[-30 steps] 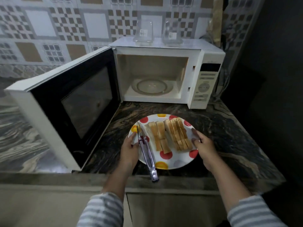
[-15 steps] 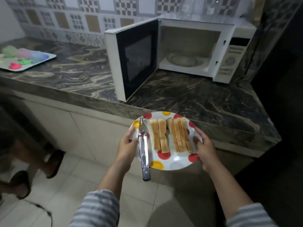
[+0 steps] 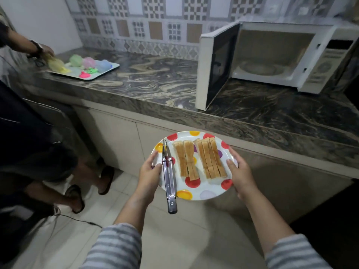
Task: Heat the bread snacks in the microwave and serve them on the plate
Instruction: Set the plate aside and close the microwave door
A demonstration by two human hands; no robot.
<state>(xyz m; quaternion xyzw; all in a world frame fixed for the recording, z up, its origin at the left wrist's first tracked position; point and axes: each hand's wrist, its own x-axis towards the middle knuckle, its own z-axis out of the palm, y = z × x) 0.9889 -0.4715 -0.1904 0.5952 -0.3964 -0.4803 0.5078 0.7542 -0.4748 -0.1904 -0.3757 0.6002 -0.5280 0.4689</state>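
Observation:
I hold a white plate (image 3: 208,192) with coloured dots in the air in front of the counter. My left hand (image 3: 149,171) grips its left rim and my right hand (image 3: 240,172) grips its right rim. Two rows of sliced bread snacks (image 3: 200,159) lie side by side on the plate. Metal tongs (image 3: 169,181) rest along the plate's left side, their handle sticking out over the near rim. The white microwave (image 3: 318,61) stands on the counter at the far right, its door (image 3: 217,65) swung wide open and its chamber empty.
The dark marbled counter (image 3: 155,78) runs across the view, its edge just beyond the plate. A tray (image 3: 101,73) with colourful items sits at its left end, where another person's hand (image 3: 45,51) reaches. That person's legs and sandals (image 3: 105,179) stand on the tiled floor to my left.
The plate was lifted off the counter in front of the microwave and carried back and left, away from the counter. Both hands kept their grip on its rim.

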